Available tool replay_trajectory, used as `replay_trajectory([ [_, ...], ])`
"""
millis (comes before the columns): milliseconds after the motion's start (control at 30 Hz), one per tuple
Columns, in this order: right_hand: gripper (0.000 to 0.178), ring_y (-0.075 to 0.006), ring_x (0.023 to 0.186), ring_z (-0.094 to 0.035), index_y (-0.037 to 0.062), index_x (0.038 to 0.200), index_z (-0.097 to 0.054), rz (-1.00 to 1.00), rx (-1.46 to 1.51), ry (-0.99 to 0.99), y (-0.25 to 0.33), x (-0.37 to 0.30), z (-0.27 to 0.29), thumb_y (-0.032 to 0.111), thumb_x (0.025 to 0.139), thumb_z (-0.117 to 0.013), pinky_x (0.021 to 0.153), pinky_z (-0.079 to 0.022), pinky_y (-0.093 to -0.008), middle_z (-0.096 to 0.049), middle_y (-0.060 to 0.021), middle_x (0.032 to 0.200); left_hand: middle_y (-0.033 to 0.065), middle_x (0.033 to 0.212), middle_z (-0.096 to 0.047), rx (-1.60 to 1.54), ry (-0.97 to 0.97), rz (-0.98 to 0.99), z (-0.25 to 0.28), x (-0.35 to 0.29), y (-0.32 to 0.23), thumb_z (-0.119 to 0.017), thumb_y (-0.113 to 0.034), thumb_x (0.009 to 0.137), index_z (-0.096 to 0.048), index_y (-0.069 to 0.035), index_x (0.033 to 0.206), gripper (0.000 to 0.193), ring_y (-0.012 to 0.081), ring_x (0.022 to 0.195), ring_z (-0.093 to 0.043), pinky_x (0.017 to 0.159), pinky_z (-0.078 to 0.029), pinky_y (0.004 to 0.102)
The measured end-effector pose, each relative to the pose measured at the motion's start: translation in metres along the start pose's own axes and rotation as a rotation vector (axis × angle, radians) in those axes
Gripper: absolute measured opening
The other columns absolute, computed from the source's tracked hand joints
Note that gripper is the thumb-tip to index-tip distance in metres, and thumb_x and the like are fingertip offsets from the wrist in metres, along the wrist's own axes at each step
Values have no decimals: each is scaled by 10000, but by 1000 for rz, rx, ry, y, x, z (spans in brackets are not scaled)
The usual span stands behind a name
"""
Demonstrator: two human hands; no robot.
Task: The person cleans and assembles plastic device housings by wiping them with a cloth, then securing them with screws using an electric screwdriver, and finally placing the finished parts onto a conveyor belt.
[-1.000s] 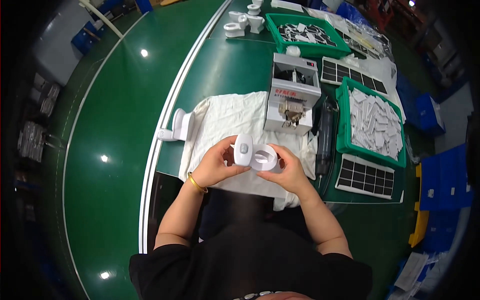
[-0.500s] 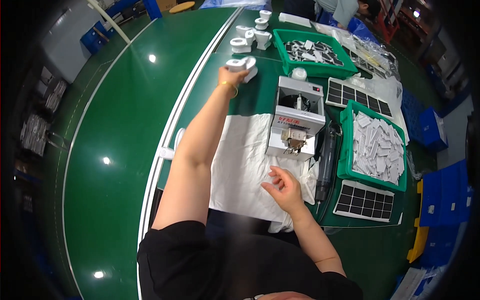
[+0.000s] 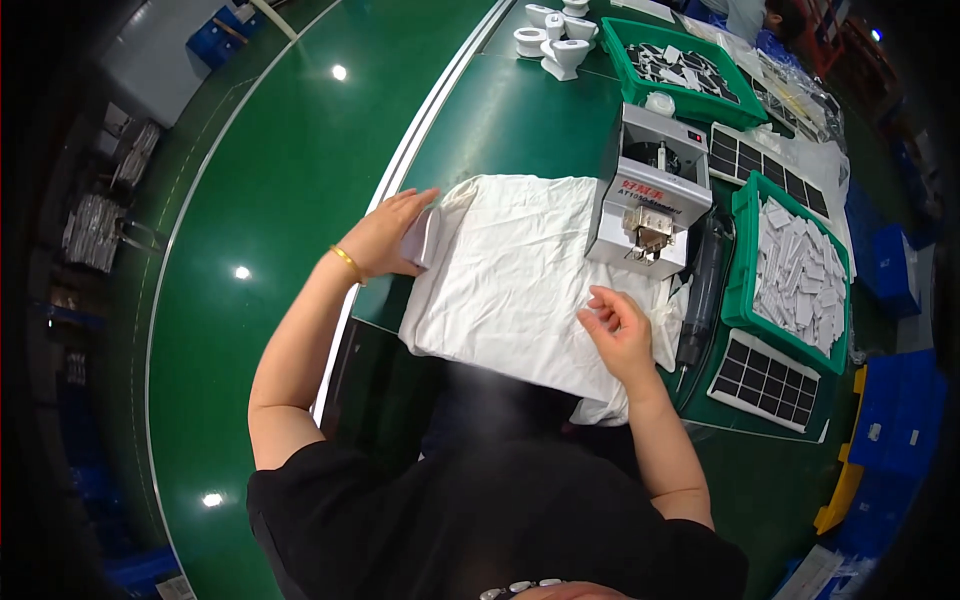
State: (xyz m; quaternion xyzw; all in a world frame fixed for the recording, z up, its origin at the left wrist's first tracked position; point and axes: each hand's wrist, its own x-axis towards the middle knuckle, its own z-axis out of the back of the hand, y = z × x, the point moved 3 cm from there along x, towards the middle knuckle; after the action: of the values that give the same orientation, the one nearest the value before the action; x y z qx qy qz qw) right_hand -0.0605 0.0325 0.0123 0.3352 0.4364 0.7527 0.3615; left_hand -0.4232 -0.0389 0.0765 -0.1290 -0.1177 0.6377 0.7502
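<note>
My left hand [image 3: 382, 238] is at the table's left edge, closed around a white curved piece [image 3: 422, 240] beside a white cloth. Its fingers lie over the top and the thumb is below; part of the piece is hidden, so its kind is unclear. Over the right side of the white cloth [image 3: 510, 270] hovers my right hand [image 3: 622, 335], fingers loosely bent and apart, with nothing visible in it. In front of that hand stands a grey and white machine [image 3: 625, 225] with a metal mechanism. Several small white toilet-shaped pieces [image 3: 565, 58] are grouped at the far edge.
Right of the machine lies a dark cylindrical tool [image 3: 705, 285] with a cable. Two green baskets hold white strips [image 3: 742, 270] and black-and-white pieces [image 3: 612, 55]. Sheets of black squares [image 3: 765, 385] lie nearby. A person's sleeve [image 3: 745, 15] shows at the far right.
My left hand has drawn back from the white toilet-shaped pieces to the table's left edge, onto the white curved piece. The view has shifted; the right hand stays near the machine.
</note>
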Motion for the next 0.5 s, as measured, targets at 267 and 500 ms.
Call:
replay_trajectory([
  [267, 441, -165, 1025, -605, 1, 1257, -580, -47, 192, -43, 50, -15, 11, 127, 860, -728, 896, -459, -287, -663, -94, 1129, 169, 1302, -547, -621, -406, -123, 12, -16, -103, -819, -6, 557, -290, -26, 1489, 1072, 312, 1297, -479, 1096, -384, 388],
  [500, 686, -207, 1250, -496, -53, 1471, -307, -254, 773, 255, 76, -26, 4, 165, 898, -615, 1042, -403, -340, -499, -160, 1371, 305, 1461, -376, -872, -295, -411, -77, 0, -180, -905, -75, 563, -55, -108, 1534, 1291, 382, 1335, -438, 1093, -355, 489],
])
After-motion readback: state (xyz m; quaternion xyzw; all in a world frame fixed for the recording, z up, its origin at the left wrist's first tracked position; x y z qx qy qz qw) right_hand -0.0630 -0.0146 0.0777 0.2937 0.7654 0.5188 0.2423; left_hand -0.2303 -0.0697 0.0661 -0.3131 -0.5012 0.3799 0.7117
